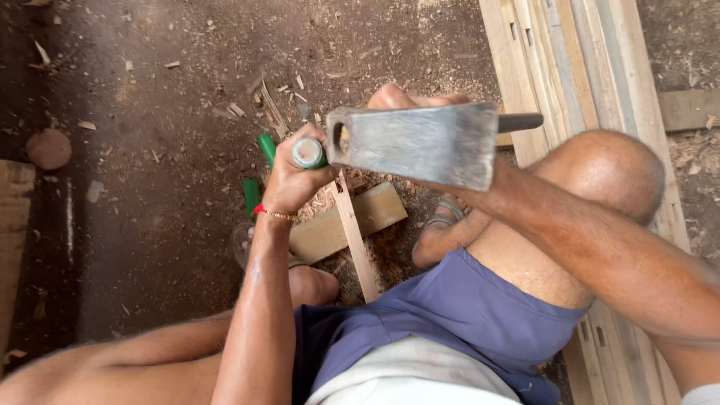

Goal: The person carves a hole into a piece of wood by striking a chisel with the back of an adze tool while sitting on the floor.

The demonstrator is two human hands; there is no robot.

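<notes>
Head view, looking down on a squatting worker over packed, chip-strewn earth. Left hand (294,174), red thread at the wrist, fingers wrapped tight around a green-handled chisel (307,153), held near upright with its butt end facing the lens. Right hand (409,97), mostly hidden behind the tool head, fingers curled shut on the dark handle of a broad steel hatchet (420,144), blade flat-on to the camera, raised level with and just beside the chisel butt; contact between the two not discernible. Below the hands, a narrow pale wood strip (356,244) lying across a short plank (352,221), both on the ground between the sandalled feet. Two more green handles (259,169) on the ground just left of the gripping hand. Stack of long pale boards (577,67) at right, beyond the bent knee. Blue shorts at bottom centre.
</notes>
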